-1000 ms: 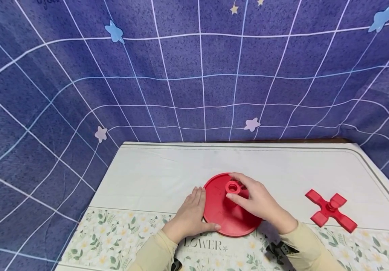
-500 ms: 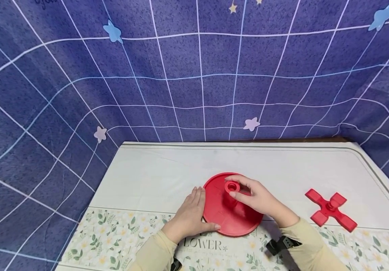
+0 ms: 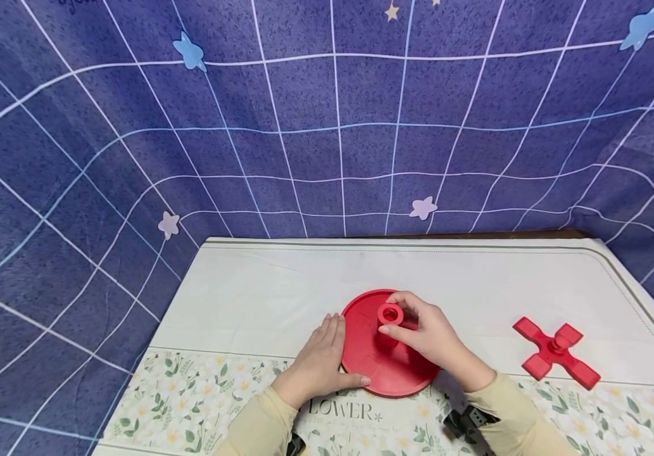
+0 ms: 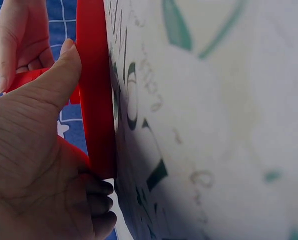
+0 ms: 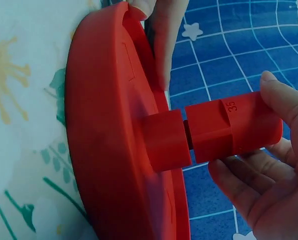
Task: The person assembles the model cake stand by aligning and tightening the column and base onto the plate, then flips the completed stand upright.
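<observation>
A round red base (image 3: 366, 367) with a low rim lies on the table. A short stub (image 5: 166, 140) rises from its middle. My right hand (image 3: 435, 335) holds a red tube (image 3: 389, 315) upright over this stub, thumb on one side and fingers on the other. The right wrist view shows a narrow dark gap between stub and tube, and small figures on the tube's side. My left hand (image 3: 321, 361) lies along the base's left edge, fingers stretched out; its thumb rests on the near rim, also seen in the left wrist view (image 4: 66, 60).
On the table to the right lies a red cross-shaped piece (image 3: 556, 347) with a knob at its centre. The tablecloth (image 3: 258, 285) is white with a floral band at the front. A blue grid-patterned curtain (image 3: 315, 152) hangs behind and at both sides.
My right hand turned about the tube, its fingertips swinging left and thumb right, then came back near its first position. The left hand, base and cross-shaped piece stay put.
</observation>
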`<state>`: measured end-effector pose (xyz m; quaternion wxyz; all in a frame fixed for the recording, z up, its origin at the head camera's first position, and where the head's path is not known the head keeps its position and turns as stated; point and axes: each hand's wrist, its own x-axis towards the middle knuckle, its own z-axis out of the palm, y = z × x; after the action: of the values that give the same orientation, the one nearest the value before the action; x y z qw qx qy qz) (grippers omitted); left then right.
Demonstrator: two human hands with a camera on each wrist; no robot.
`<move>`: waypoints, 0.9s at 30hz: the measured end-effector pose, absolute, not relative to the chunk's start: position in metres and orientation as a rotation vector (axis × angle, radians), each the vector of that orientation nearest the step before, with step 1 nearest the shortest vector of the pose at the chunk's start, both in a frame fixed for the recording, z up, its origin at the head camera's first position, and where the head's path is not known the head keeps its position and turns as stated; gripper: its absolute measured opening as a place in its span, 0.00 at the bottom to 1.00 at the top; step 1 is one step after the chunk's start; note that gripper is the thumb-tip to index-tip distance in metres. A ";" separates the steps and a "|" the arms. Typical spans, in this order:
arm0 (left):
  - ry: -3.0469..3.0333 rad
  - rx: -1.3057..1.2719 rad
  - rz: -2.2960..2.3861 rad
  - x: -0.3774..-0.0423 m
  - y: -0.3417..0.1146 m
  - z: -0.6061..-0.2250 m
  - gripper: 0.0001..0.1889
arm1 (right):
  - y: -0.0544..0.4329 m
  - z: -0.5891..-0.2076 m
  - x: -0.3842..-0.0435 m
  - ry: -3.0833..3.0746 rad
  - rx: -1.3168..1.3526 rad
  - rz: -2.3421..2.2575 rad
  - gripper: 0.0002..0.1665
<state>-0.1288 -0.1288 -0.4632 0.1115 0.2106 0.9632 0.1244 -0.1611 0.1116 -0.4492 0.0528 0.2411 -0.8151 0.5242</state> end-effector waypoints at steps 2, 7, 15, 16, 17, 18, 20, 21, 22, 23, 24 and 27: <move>2.829 0.615 0.359 -0.129 -0.129 -0.463 0.62 | 0.111 -0.448 -0.161 -2.472 0.740 1.578 0.23; 2.826 0.614 0.368 -0.129 -0.129 -0.462 0.62 | 0.112 -0.446 -0.160 -2.468 0.798 1.509 0.29; 2.827 0.610 0.376 -0.129 -0.129 -0.464 0.62 | 0.120 -0.446 -0.162 -2.417 0.994 1.572 0.30; 2.828 0.610 0.377 -0.129 -0.129 -0.464 0.62 | 0.121 -0.447 -0.163 -2.425 1.004 1.587 0.30; 2.827 0.610 0.375 -0.129 -0.129 -0.464 0.62 | 0.122 -0.447 -0.163 -2.429 1.015 1.609 0.30; 2.827 0.609 0.376 -0.129 -0.129 -0.464 0.62 | 0.123 -0.447 -0.163 -2.436 1.018 1.636 0.29; 2.825 0.606 0.375 -0.129 -0.129 -0.464 0.62 | 0.124 -0.448 -0.164 -2.447 1.017 1.685 0.29; 2.824 0.605 0.376 -0.129 -0.129 -0.464 0.62 | 0.124 -0.449 -0.164 -2.450 1.011 1.709 0.28; 2.823 0.605 0.376 -0.129 -0.129 -0.464 0.63 | 0.124 -0.449 -0.164 -2.452 1.003 1.732 0.27; 2.823 0.605 0.375 -0.129 -0.129 -0.464 0.62 | 0.124 -0.449 -0.164 -2.451 0.994 1.753 0.27; 2.823 0.605 0.376 -0.129 -0.129 -0.464 0.62 | 0.124 -0.449 -0.164 -2.455 0.979 1.761 0.27; 2.827 0.614 0.380 -0.129 -0.129 -0.464 0.62 | 0.122 -0.447 -0.162 -2.469 0.938 1.742 0.27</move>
<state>-0.1286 -0.1286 -0.4639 0.1115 0.2091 0.9628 0.1294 -0.1621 0.1222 -0.4475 -0.0111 0.2964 -0.7803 0.5506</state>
